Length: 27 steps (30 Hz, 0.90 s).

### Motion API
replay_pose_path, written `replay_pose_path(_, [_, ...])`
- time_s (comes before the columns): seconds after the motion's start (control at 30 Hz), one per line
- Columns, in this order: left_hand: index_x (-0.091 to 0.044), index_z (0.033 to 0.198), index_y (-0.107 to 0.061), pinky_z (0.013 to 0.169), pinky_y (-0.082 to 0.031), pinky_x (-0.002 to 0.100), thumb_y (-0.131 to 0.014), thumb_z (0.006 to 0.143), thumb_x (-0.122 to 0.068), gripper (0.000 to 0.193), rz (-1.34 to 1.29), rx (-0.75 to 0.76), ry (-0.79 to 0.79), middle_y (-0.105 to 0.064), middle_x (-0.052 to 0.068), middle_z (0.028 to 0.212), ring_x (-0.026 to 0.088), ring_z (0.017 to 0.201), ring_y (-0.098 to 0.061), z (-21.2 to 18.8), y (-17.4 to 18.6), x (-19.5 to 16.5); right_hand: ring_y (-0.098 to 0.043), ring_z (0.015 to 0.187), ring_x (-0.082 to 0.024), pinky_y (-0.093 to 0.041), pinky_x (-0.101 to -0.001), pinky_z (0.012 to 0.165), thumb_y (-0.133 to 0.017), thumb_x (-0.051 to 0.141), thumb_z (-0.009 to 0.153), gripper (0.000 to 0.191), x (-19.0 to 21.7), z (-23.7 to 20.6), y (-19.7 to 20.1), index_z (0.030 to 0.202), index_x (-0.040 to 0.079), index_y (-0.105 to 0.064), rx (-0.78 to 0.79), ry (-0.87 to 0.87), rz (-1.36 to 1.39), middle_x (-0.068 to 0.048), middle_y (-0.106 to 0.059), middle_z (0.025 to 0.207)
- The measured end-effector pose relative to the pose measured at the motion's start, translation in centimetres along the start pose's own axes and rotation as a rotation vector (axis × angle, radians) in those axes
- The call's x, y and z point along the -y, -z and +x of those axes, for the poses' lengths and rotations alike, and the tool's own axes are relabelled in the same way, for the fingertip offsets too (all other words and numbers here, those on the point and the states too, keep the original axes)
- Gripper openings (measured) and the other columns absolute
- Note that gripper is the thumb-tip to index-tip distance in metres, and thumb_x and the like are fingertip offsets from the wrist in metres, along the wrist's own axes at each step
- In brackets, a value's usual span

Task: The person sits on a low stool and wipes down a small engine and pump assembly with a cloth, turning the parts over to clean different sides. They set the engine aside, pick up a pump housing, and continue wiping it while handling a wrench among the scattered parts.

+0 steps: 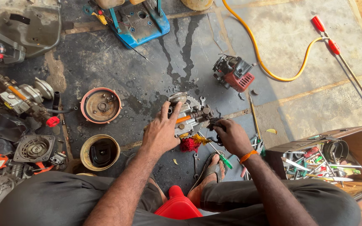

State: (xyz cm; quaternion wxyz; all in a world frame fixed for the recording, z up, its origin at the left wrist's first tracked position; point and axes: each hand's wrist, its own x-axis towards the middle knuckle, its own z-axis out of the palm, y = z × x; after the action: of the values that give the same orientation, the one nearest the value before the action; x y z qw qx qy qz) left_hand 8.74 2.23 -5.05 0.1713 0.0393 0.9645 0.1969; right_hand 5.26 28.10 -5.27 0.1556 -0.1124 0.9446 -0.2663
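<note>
The pump (188, 114), a grey metal block with an orange part and brass fittings, sits on the dark wet floor (147, 71) in the middle of the view, just beyond the person's sandalled foot (209, 175). Close about it lie a red rag (189, 144) on its near side, a spanner (195, 161) beside the foot, and a screwdriver (254, 119) to the right. Farther right stands an open wooden toolbox (357, 142) crammed with tools. Beyond the pump, to the right, is a small red engine (236, 73), with a yellow hose (269, 62) curling behind it. To the left are a round pink-rimmed cover (101, 105), a yellow-rimmed bowl (100, 152) and another pump (24, 98) among engine parts; a blue base (141, 23) lies at the far edge. Nothing stands between the hands and the pump.

The pump's long axis runs left to right, tilted slightly so that its right end, with the fittings, lies nearer the right hand; its rounded end points far-left.

The left hand (162, 132) lies flat over the pump's left side, fingers spread wide and pressing down on it. The right hand (231, 136) is curled tight round a dark tool (213, 124) whose tip meets the pump's right end; what kind of tool it is cannot be told.
</note>
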Motion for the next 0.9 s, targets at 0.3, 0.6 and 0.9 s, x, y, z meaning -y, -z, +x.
replay_pose_path(0.3, [-0.018, 0.161, -0.013, 0.107, -0.050, 0.049, -0.094, 0.071, -0.040, 0.123, -0.094, 0.029, 0.014, -0.017, 0.022, 0.160, 0.043, 0.137, -0.046, 0.0, 0.4, 0.0, -0.069, 0.070, -0.020, -0.054, -0.0378, 0.066, -0.067, 0.034, 0.097, 0.032, 3.5, 0.1, 0.8, 0.106, 0.003, -0.068, 0.079, -0.132, 0.103, -0.012, -0.072, 0.080])
replay_pose_path(0.6, [-0.012, 0.161, -0.008, 0.115, -0.033, 0.061, -0.094, 0.066, -0.055, 0.135, -0.104, 0.026, 0.099, -0.021, 0.027, 0.158, 0.043, 0.135, -0.046, -0.4, 1.9, -1.4, -0.072, 0.079, -0.013, -0.062, -0.0289, 0.069, -0.072, 0.012, 0.092, 0.023, 3.7, 2.4, 6.0, 0.114, 0.005, -0.068, -0.013, -0.209, 0.547, -0.009, -0.076, 0.093])
replay_pose_path(0.9, [-0.006, 0.159, -0.005, 0.107, -0.044, 0.058, -0.091, 0.075, -0.047, 0.127, -0.034, 0.081, 0.096, -0.025, 0.032, 0.155, 0.046, 0.128, -0.050, 0.0, 2.7, -2.9, -0.067, 0.102, -0.026, -0.052, -0.0441, 0.088, -0.079, 0.016, 0.084, 0.024, 8.3, 4.1, 2.7, 0.105, 0.010, -0.071, -0.055, 0.233, -0.177, -0.006, -0.073, 0.099])
